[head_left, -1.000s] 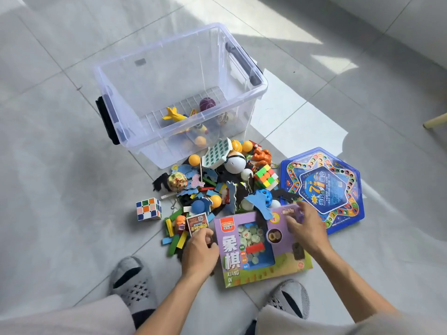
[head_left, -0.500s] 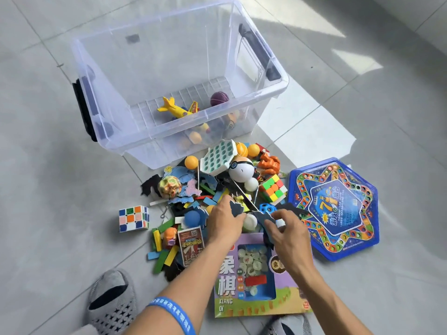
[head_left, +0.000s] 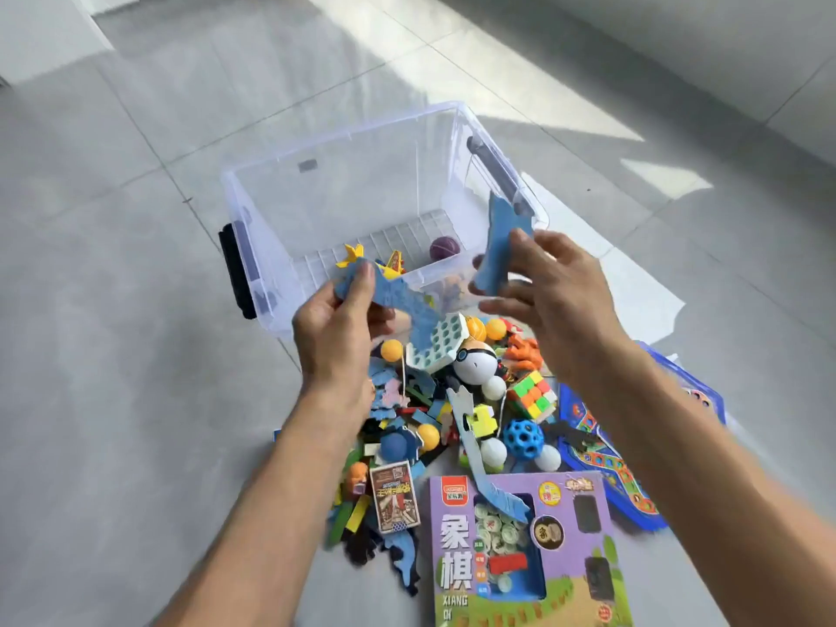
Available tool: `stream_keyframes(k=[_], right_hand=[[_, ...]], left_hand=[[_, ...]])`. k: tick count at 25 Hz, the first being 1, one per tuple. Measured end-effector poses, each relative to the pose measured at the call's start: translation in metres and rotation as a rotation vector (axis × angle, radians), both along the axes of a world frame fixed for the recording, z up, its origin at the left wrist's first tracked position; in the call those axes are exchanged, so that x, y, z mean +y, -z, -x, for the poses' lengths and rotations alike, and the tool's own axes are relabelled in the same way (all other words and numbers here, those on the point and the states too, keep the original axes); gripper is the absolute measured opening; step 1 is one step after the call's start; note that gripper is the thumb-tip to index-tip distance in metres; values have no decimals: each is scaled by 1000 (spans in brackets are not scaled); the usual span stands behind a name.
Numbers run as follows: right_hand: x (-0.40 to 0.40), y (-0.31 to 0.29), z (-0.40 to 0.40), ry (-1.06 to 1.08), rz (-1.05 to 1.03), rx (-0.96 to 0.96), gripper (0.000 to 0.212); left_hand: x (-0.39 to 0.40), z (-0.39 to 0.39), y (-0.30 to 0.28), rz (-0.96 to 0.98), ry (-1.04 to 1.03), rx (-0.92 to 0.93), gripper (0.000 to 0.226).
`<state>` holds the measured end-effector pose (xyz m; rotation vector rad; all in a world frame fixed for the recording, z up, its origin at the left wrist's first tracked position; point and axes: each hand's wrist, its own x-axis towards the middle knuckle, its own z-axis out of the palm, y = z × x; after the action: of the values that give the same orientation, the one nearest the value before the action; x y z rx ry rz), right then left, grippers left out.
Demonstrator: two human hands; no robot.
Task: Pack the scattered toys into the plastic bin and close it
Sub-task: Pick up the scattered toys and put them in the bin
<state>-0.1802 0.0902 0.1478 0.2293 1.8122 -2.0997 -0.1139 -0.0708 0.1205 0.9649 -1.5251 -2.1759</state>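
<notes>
The clear bin (head_left: 344,183) sits at twelve o'clock of the toy pile (head_left: 457,400). Both hands have risen from the pile: left hand (head_left: 334,328) grips a blue foam piece (head_left: 398,296); right hand (head_left: 556,287) pinches another foam piece (head_left: 500,246) over the bin's near rim.

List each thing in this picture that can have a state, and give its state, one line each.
Clear plastic bin: open, no lid on, few toys inside.
Left hand: grips a blue foam piece.
Right hand: pinches a second blue foam piece at the bin's rim.
Purple chess box: flat on the floor, unpacked.
</notes>
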Motion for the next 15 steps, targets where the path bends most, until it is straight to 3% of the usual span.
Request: stream_keyframes(k=[2, 4, 7, 11, 15], right_hand=[[-17, -8, 37, -18, -89, -22, 31], [-10, 18, 38, -2, -356, 73, 35], [16, 87, -32, -177, -753, 259, 15], [49, 184, -124, -591, -1179, 155, 29], [66, 224, -163, -769, -1348, 291, 22]], left_hand=[[-18, 25, -27, 20, 14, -4, 17], [-20, 25, -25, 153, 54, -121, 28], [13, -20, 36, 404, 308, -315, 27], [29, -76, 145, 872, 807, -673, 45], [24, -91, 188, 1220, 1122, -637, 50]])
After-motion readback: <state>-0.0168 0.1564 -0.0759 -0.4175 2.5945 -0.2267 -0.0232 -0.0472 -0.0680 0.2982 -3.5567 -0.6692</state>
